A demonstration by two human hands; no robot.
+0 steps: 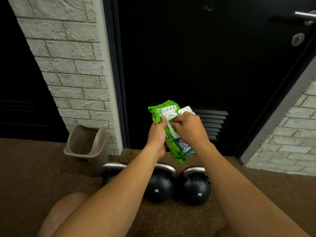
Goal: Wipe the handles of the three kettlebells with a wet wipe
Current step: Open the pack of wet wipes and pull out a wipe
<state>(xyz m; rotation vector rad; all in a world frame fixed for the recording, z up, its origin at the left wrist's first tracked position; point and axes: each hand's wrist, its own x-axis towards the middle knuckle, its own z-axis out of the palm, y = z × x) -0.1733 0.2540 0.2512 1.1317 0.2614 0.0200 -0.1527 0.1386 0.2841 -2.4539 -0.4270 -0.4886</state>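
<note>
Three black kettlebells with bare metal handles stand in a row on the brown carpet: the left one mostly hidden by my left forearm, the middle one, the right one. Above them my left hand grips a green wet wipe pack by its left edge. The pack's white flip lid is swung open. My right hand has its fingertips pinched at the white opening; I cannot tell whether a wipe is between them.
A beige waste bin with an open swing flap stands left of the kettlebells, against a white brick pillar. A black door with a low vent rises behind. My bare knee is at bottom left.
</note>
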